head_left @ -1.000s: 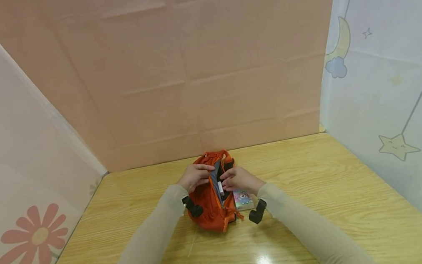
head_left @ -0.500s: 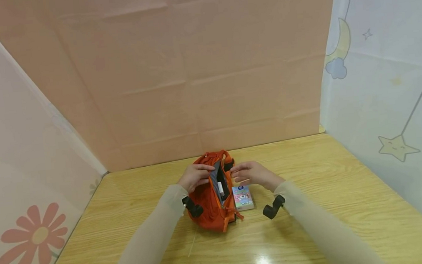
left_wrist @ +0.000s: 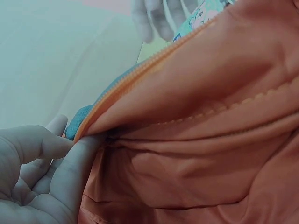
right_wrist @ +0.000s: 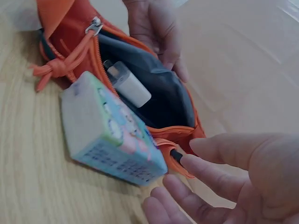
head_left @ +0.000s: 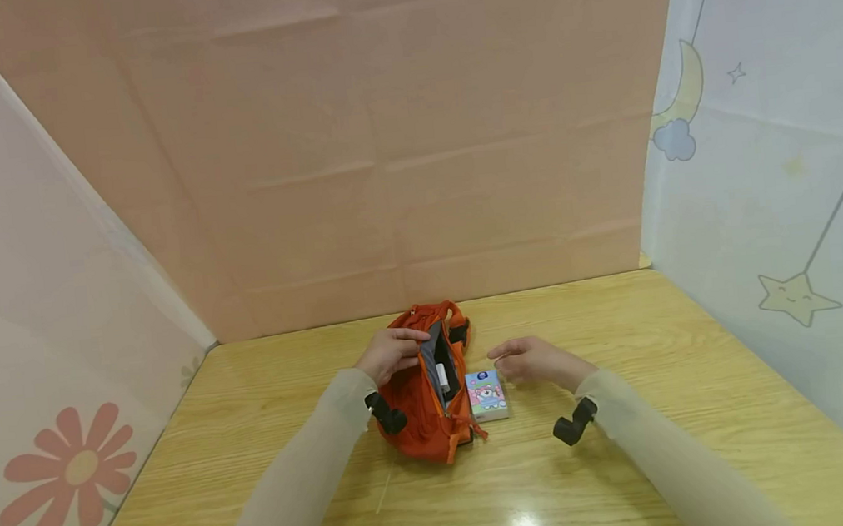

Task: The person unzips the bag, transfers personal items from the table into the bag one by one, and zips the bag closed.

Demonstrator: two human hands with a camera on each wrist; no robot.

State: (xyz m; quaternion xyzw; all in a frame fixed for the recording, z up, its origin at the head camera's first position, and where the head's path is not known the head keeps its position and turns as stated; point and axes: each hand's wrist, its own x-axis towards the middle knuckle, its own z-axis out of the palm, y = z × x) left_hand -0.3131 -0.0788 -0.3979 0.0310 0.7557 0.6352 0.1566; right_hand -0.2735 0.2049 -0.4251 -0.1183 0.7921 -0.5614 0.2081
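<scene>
Right hand (head_left: 534, 362) now farther from orange-red fabric bag (head_left: 408, 419), fingers loose — left hand (head_left: 390, 353) pinches zippered edge (left_wrist: 140, 74); slackening could collapse bag.

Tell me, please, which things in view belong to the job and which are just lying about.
Likely the job: orange bag, pinched by the left hand; white object inside; printed pack near the right hand.

Just surroundings: table; peach backdrop.
</scene>
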